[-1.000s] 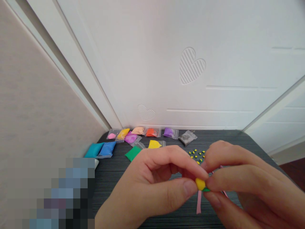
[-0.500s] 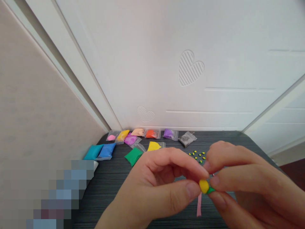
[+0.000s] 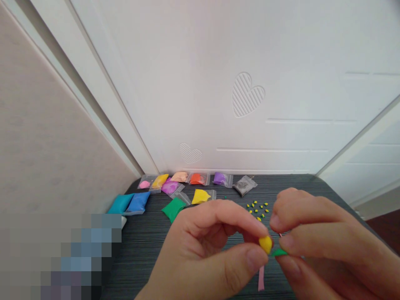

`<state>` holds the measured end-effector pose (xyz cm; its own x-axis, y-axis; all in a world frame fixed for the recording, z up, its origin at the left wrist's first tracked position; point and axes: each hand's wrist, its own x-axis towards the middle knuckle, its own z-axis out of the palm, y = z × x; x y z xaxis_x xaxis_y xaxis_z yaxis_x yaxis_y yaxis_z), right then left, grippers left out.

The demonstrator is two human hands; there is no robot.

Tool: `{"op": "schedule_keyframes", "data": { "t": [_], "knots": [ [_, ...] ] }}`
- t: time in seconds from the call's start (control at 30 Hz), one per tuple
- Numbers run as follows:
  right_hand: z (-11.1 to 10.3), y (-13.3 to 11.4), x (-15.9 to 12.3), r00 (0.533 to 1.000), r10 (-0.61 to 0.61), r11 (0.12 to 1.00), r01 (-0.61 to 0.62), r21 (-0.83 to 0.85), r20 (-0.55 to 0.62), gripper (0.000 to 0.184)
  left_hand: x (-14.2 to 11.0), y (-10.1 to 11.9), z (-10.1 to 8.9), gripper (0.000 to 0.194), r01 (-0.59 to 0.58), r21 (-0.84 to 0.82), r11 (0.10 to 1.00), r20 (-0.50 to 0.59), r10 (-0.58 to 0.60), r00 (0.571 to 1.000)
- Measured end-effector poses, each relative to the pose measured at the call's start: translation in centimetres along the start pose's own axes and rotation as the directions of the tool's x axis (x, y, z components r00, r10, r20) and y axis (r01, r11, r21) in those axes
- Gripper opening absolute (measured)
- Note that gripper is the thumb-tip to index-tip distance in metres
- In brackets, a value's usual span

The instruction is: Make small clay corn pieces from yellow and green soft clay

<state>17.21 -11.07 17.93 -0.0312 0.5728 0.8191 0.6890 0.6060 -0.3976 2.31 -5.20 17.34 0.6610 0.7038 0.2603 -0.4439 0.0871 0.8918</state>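
Between the thumb and forefinger of my left hand [image 3: 218,250] is a small yellow piece of clay [image 3: 265,244]. My right hand [image 3: 321,246] pinches a thin green piece of clay [image 3: 279,252], its pointed end facing the yellow piece with a narrow gap between them. Below the fingertips a pink strip [image 3: 261,279] lies on the dark table. Several tiny yellow-and-green pieces [image 3: 256,211] are scattered beyond the hands. A thin object [image 3: 280,235] shows partly by my right fingers; its kind is hidden.
Clear bags of coloured clay line the table's back, among them yellow [image 3: 201,196], green [image 3: 173,209], orange [image 3: 197,179], purple [image 3: 220,178] and grey [image 3: 245,186]. Blue [image 3: 138,201] and teal [image 3: 120,203] packs lie at the left. A white panel [image 3: 187,83] rises behind the table.
The green piece, which touched the yellow one, is now apart from it in my right fingers. The view has shifted slightly, and more tiny yellow-and-green pieces show.
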Motion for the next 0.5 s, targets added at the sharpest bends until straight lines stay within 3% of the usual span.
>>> {"op": "schedule_keyframes", "data": {
  "t": [0.27, 0.5],
  "knots": [
    [-0.13, -0.38, 0.05, 1.000, -0.002, 0.999, 0.003, -0.038, 0.022, 0.011, 0.12, 0.01, -0.06, 0.017, -0.113, 0.188, 0.976, -0.021, 0.119, 0.993],
    [0.13, -0.29, 0.18, 0.999, -0.033, 0.996, 0.034, -0.077, 0.007, 0.015, -0.30, 0.13, 0.35, 0.015, -0.114, 0.231, 0.966, -0.078, 0.136, 0.988]
  ]
}}
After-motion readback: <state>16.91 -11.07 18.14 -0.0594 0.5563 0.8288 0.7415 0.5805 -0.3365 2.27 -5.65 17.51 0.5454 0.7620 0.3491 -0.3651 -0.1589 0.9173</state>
